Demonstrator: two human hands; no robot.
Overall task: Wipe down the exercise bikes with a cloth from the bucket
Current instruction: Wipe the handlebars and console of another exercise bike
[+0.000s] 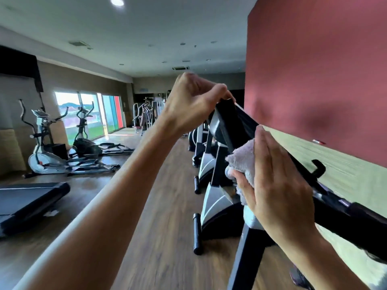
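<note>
My pale, bunched cloth (244,162) lies under my right palm — against the black bike console (232,120) (tilted), below my left hand.

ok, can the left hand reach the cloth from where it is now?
Probably yes, but not while it is busy: the left hand grips the top of the bike's console, and the cloth sits just below under the right hand. Nothing lies between them.
</note>
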